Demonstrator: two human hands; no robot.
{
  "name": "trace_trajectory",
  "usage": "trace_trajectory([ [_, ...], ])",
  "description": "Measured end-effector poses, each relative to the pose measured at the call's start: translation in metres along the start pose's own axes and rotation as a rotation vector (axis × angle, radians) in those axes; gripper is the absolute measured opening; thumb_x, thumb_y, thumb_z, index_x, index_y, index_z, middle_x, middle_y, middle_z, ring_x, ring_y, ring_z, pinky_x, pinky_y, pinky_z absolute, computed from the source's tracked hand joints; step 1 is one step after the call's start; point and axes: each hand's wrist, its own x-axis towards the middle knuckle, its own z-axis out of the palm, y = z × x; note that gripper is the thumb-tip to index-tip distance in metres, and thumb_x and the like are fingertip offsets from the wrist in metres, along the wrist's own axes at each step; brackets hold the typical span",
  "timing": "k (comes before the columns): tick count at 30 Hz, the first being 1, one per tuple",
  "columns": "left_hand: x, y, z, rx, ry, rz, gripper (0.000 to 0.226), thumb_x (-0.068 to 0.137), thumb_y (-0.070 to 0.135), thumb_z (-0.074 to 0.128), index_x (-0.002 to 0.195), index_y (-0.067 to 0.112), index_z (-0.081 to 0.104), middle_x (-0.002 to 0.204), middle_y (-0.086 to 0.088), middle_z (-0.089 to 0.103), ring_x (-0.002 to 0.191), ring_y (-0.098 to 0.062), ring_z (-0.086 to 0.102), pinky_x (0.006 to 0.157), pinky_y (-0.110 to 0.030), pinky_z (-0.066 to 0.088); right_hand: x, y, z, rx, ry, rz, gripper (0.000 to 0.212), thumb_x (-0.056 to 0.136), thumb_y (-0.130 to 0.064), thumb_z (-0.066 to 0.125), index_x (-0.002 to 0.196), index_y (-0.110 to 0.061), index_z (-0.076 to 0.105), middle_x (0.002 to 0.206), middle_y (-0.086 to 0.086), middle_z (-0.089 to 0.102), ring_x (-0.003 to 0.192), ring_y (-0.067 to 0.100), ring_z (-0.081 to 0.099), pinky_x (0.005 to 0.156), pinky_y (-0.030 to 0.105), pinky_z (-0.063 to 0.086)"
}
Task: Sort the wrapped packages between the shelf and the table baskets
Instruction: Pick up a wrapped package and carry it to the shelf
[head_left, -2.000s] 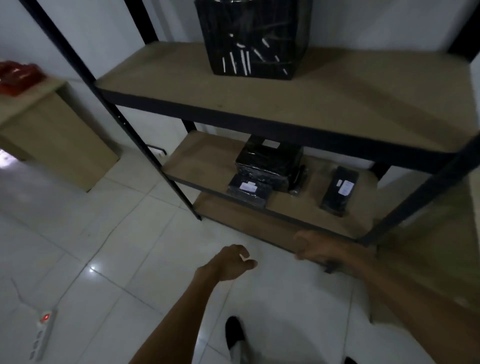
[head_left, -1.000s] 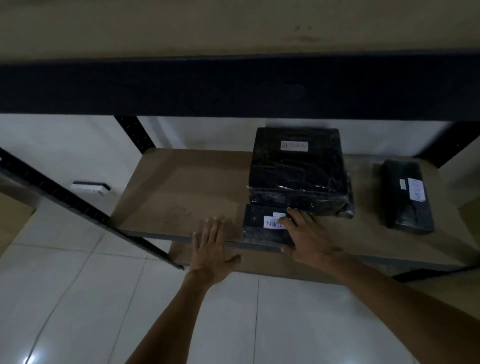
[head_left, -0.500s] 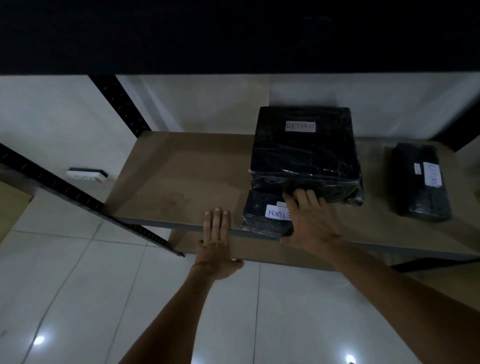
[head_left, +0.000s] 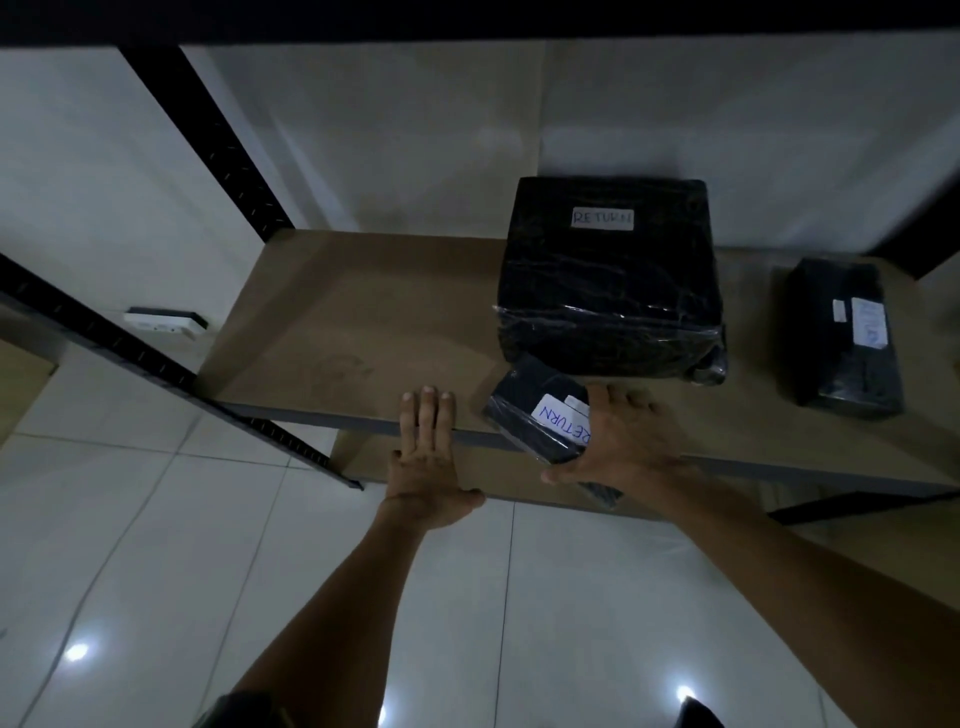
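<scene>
Right grip (head_left: 618, 447) pinches the small RETURN package (head_left: 527, 415), thumb underneath, tilted over the front edge of the shelf (head_left: 337, 332), ready to lift away; left grip (head_left: 426, 457), fingers straight, rests flat there, likely steadying.

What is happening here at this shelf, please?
A person is sorting black wrapped packages at a wooden shelf. The right hand grips a small package labelled RETURN, which lies askew and partly over the shelf's front edge, just in front of a large package also labelled RETURN. The left hand rests flat on the shelf edge. A narrow package with a white label lies apart at the right.
</scene>
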Motion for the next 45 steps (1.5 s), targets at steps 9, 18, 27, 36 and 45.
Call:
trace_trajectory([
  [9, -0.003, 0.004, -0.013, 0.025, -0.086, -0.01, 0.131, 0.07, 0.062, 0.068, 0.145, 0.019, -0.031, 0.149, -0.001, -0.041, 0.138, -0.026, -0.037, 0.115, -0.053, 0.023, -0.023, -0.016, -0.013, 0.438, -0.036, 0.172, 0.096, 0.044, -0.065, 0.082, 0.119, -0.02, 0.04, 0.113, 0.001, 0.06, 0.098, 0.021, 0.06, 0.081, 0.032, 0.051],
  [18, -0.029, 0.027, -0.049, -0.261, -0.157, 0.011, 0.074, 0.088, 0.045, 0.06, 0.149, 0.02, 0.026, 0.157, -0.006, 0.021, 0.146, -0.027, 0.018, 0.115, -0.044, 0.027, -0.082, -0.025, -0.036, 1.032, -0.012, 0.34, 0.09, 0.047, -0.054, 0.088, 0.114, -0.022, 0.036, 0.098, -0.006, 0.06, 0.087, 0.012, 0.062, 0.071, 0.028, 0.053],
  [27, -0.189, 0.145, -0.126, -1.352, -0.266, 0.01, 0.031, 0.098, 0.046, 0.041, 0.104, 0.03, 0.067, 0.09, 0.017, 0.074, 0.087, -0.001, 0.069, 0.066, -0.013, 0.051, -0.171, -0.022, -0.099, 1.362, 0.112, 0.565, 0.073, 0.061, -0.045, 0.085, 0.112, -0.018, 0.04, 0.105, -0.001, 0.059, 0.094, 0.018, 0.06, 0.083, 0.033, 0.051],
  [36, -0.277, 0.183, -0.168, -1.228, -0.212, 0.092, 0.038, 0.079, 0.027, 0.078, 0.113, 0.016, 0.064, 0.098, 0.003, 0.074, 0.084, -0.006, 0.07, 0.063, -0.015, 0.049, -0.277, 0.02, -0.166, 1.502, -0.085, 0.46, 0.044, 0.089, -0.054, 0.052, 0.119, -0.022, 0.053, 0.106, -0.001, 0.068, 0.087, 0.011, 0.064, 0.065, 0.024, 0.05],
  [45, -0.372, 0.263, -0.179, -1.004, -0.305, 0.236, 0.059, 0.059, 0.052, 0.072, 0.108, 0.018, 0.068, 0.094, 0.002, 0.075, 0.081, -0.012, 0.066, 0.063, -0.023, 0.047, -0.397, 0.128, -0.196, 1.363, 0.295, 0.25, 0.092, 0.061, -0.051, 0.082, 0.137, -0.023, 0.038, 0.126, 0.003, 0.06, 0.112, 0.021, 0.06, 0.098, 0.049, 0.048],
])
